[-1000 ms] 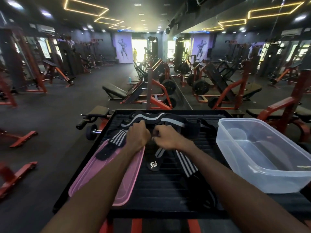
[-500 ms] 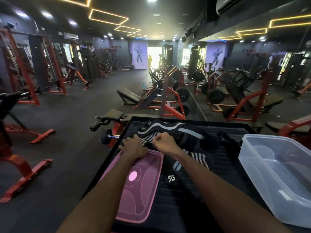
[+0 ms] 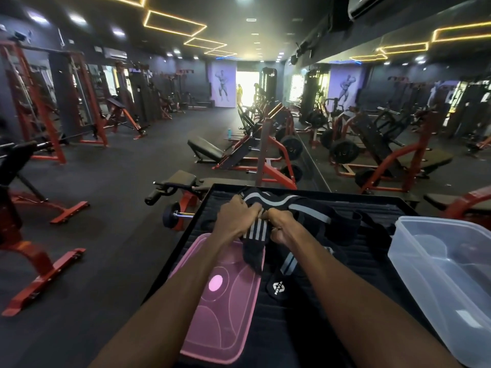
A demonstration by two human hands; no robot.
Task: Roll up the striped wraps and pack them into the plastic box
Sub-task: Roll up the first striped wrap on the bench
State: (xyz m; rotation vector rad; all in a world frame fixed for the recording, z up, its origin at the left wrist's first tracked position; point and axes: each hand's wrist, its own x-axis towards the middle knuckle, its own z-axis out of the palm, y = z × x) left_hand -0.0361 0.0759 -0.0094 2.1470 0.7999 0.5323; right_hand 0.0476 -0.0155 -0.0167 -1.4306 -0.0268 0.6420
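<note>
Right now both hands grip one striped wrap (image 3: 255, 230) between them, left hand (image 3: 234, 217) and right hand (image 3: 282, 224) with fingers curled round it. Its loose tail hangs toward the person, over the pink lid (image 3: 220, 309); the plastic box (image 3: 446, 274) waits off right, nearer the right hand.

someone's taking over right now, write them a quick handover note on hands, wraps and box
Left hand and right hand both grip one striped wrap, its tail hanging over the pink lid.
More wraps lie unrolled in a heap on the black tray.
The plastic box sits to the right, nothing packed in it.
Done: no finished roll visible.
Left: roll every wrap and pack them in the box.
</note>
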